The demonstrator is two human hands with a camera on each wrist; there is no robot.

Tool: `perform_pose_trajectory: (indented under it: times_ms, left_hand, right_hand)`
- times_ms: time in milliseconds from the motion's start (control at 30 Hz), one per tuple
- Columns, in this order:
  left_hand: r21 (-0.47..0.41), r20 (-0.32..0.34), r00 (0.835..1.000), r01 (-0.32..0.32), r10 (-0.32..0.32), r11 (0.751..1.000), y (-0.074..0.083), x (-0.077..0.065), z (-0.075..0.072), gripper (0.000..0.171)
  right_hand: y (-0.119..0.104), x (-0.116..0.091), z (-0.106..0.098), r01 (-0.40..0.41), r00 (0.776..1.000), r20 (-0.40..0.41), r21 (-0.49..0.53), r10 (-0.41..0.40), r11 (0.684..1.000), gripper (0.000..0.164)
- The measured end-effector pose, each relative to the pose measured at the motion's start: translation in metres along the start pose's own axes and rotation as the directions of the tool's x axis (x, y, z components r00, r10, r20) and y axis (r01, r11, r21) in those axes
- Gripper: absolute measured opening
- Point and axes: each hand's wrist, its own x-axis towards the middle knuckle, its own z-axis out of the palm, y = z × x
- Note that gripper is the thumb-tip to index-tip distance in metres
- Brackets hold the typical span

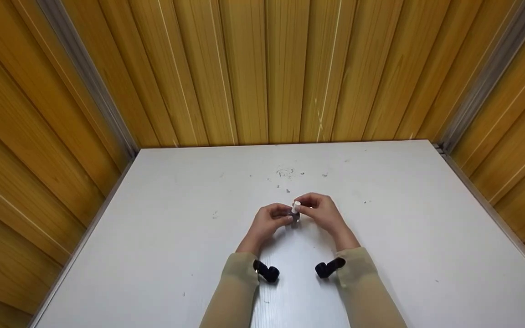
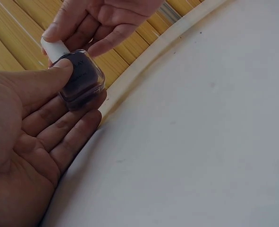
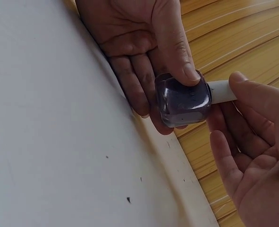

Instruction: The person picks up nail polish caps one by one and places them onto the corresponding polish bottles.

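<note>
Left hand (image 2: 30,142) grips the nail polish bottle (image 2: 80,80); right hand (image 3: 252,142) pinches its white cap (image 3: 222,91), likely unscrewing, needing a steady twist.

Head cam looks down from above at table (image 1: 162,228), farther off, wrist cams v. close, opposite sides, both share bottle (image 2: 80,80).

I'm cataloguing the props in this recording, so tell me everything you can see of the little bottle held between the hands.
The nail polish bottle is small, squarish with rounded corners, of clear glass holding dark purple liquid, with faint lettering too blurred to read. Its white cap is cylindrical and on the neck. It is held above the grey table, tilted. The left hand grips the body between thumb and fingers; the right hand pinches the cap.
</note>
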Motion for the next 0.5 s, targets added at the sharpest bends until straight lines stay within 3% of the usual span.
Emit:
perform_pose_trajectory:
  times_ms: [267,500]
  left_hand:
    - [0.013,0.007,1.0,0.013,-0.013,1.0,-0.0025,0.001,-0.0005,0.027]
    - [0.018,0.0,1.0,0.013,-0.013,1.0,-0.0028,0.0014,-0.0007,0.027]
  right_hand:
    - [0.0015,0.0001,0.0017,-0.008,1.0,-0.026,-0.006,0.008,1.0,0.022]
    - [0.0011,-0.001,-0.0013,0.022,0.999,0.035,0.037,-0.023,0.999,0.036]
